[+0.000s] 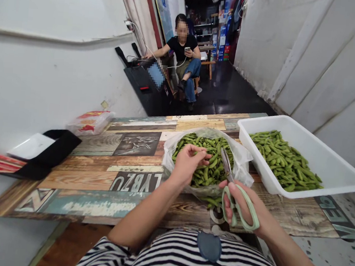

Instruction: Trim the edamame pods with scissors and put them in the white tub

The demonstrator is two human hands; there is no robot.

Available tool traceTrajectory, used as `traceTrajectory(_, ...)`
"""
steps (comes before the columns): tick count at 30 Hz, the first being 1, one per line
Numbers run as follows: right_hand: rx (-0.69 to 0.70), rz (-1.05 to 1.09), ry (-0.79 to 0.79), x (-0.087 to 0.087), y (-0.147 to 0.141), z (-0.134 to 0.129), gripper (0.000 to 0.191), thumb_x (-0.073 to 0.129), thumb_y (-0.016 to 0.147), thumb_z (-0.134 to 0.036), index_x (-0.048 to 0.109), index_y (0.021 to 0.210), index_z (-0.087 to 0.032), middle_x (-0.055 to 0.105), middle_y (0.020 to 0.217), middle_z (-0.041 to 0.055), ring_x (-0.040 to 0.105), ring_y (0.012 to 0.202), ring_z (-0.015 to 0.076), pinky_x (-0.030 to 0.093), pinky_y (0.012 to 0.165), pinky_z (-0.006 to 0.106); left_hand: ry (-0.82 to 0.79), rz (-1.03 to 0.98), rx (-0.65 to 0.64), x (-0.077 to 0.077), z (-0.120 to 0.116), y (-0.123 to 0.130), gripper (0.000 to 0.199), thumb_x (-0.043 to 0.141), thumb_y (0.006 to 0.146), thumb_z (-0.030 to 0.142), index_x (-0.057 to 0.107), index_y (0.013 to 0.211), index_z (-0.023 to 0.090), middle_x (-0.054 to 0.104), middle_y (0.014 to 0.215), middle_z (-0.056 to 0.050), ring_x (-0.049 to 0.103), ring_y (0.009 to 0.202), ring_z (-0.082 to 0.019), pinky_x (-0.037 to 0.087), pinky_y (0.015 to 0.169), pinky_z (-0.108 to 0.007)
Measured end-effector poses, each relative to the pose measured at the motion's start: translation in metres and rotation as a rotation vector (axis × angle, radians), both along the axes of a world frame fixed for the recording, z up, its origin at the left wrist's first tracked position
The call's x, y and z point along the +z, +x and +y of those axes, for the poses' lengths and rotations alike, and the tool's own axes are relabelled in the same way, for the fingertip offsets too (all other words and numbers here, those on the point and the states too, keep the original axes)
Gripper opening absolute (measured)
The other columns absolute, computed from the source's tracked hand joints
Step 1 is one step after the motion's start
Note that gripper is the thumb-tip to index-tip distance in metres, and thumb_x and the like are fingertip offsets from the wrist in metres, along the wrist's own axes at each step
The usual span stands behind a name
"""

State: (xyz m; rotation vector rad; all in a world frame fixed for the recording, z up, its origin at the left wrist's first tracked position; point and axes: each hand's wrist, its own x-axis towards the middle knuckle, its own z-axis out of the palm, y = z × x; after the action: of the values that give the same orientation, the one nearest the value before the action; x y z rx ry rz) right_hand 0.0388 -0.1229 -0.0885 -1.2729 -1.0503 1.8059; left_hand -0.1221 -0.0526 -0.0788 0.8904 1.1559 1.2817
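Observation:
My left hand (pixel 187 161) is over an open clear plastic bag (pixel 170 151) heaped with green edamame pods (pixel 203 178). Its thumb and fingers are pinched on an edamame pod, which the fingertips partly cover. In my right hand (pixel 249 202) is a pair of scissors (pixel 227 165) with pale green handles. My fingers go through the handle loops, and the metal blades point up and away over the right side of the bag. A few pods lie at the bag's near edge, close to the scissors.
A white plastic tub (pixel 334 167) with more pods stands right of the bag on the patterned wooden table (pixel 91 179). At the left are a black holder (pixel 44 160) and a plastic-wrapped packet (pixel 91 121). Beyond the table a person (pixel 186 46) sits holding a phone.

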Motion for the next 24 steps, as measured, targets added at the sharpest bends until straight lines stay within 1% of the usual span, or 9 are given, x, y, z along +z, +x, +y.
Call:
traceTrajectory(2,0.015,0.060,0.004,-0.002,0.007,-0.001,0.051,0.053,0.074,-0.066,0.049,0.095,-0.020,0.052,0.061,-0.0042,0.052,0.046,0.0123,0.047,0.044,0.026,0.029,0.236,-0.121,0.004,0.010,-0.007,0.018,0.061,0.069,0.017,0.051,0.085,0.017,0.064,0.077,-0.001,0.060,0.063,-0.011,0.048,0.061,-0.026)
traceTrajectory(4,0.032,0.077,0.013,-0.002,0.013,-0.002,0.052,0.051,0.076,-0.065,0.049,0.099,-0.019,0.054,0.063,-0.0032,0.054,0.050,0.0134,0.047,0.048,0.027,0.160,0.646,-0.220,0.005,0.018,-0.008,0.018,0.059,0.071,0.018,0.059,0.090,0.018,0.064,0.073,-0.002,0.059,0.066,-0.014,0.047,0.067,-0.030)
traceTrajectory(7,0.062,0.012,0.042,-0.001,0.016,-0.004,0.051,0.050,0.078,-0.063,0.050,0.100,-0.018,0.055,0.062,-0.0031,0.055,0.050,0.0135,0.046,0.048,0.026,0.413,1.237,-0.263,0.003,0.029,0.000,0.013,0.063,0.073,0.027,0.068,0.077,0.016,0.063,0.076,-0.008,0.058,0.081,-0.022,0.044,0.080,-0.036)
traceTrajectory(9,0.073,-0.041,0.054,0.000,0.016,-0.005,0.052,0.050,0.078,-0.064,0.050,0.099,-0.017,0.054,0.059,-0.0035,0.054,0.049,0.0133,0.045,0.049,0.026,0.470,1.439,-0.307,0.003,0.036,0.007,0.016,0.064,0.073,0.028,0.070,0.070,0.014,0.063,0.079,-0.012,0.057,0.087,-0.025,0.043,0.082,-0.037)
traceTrajectory(11,0.064,-0.061,0.034,0.000,0.015,-0.004,0.053,0.050,0.076,-0.065,0.050,0.099,-0.017,0.054,0.059,-0.0039,0.054,0.049,0.0134,0.046,0.048,0.026,0.487,1.446,-0.359,0.005,0.040,0.008,0.015,0.064,0.073,0.026,0.072,0.072,0.015,0.064,0.080,-0.011,0.058,0.087,-0.024,0.043,0.080,-0.034)
traceTrajectory(14,0.057,-0.074,0.009,0.000,0.015,-0.002,0.053,0.052,0.074,-0.067,0.051,0.095,-0.019,0.054,0.061,-0.0043,0.053,0.049,0.0138,0.046,0.047,0.027,0.496,1.239,-0.408,0.010,0.040,0.001,0.016,0.059,0.077,0.025,0.073,0.080,0.017,0.068,0.084,-0.006,0.059,0.083,-0.019,0.043,0.077,-0.029)
traceTrajectory(17,0.104,-0.139,0.034,0.003,0.016,0.000,0.050,0.048,0.075,-0.069,0.050,0.083,-0.019,0.053,0.057,-0.0037,0.052,0.048,0.0140,0.046,0.049,0.028,0.419,1.079,-0.456,0.014,0.031,-0.012,0.019,0.057,0.079,0.028,0.071,0.082,0.017,0.070,0.081,-0.003,0.060,0.074,-0.015,0.042,0.070,-0.025)
traceTrajectory(21,0.174,-0.183,0.069,0.007,0.016,0.002,0.047,0.044,0.080,-0.066,0.047,0.078,-0.019,0.053,0.058,-0.0030,0.053,0.051,0.0135,0.046,0.053,0.028,0.385,0.993,-0.415,0.016,0.020,-0.022,0.022,0.054,0.081,0.030,0.070,0.083,0.016,0.069,0.080,-0.001,0.059,0.073,-0.013,0.041,0.069,-0.023)
traceTrajectory(24,0.210,-0.206,0.097,0.005,0.015,0.004,0.045,0.043,0.082,-0.064,0.046,0.080,-0.019,0.052,0.059,-0.0037,0.053,0.050,0.0126,0.045,0.052,0.027,0.411,0.977,-0.460,0.015,0.016,-0.021,0.022,0.052,0.082,0.030,0.069,0.082,0.015,0.068,0.078,-0.001,0.058,0.073,-0.012,0.040,0.070,-0.022)
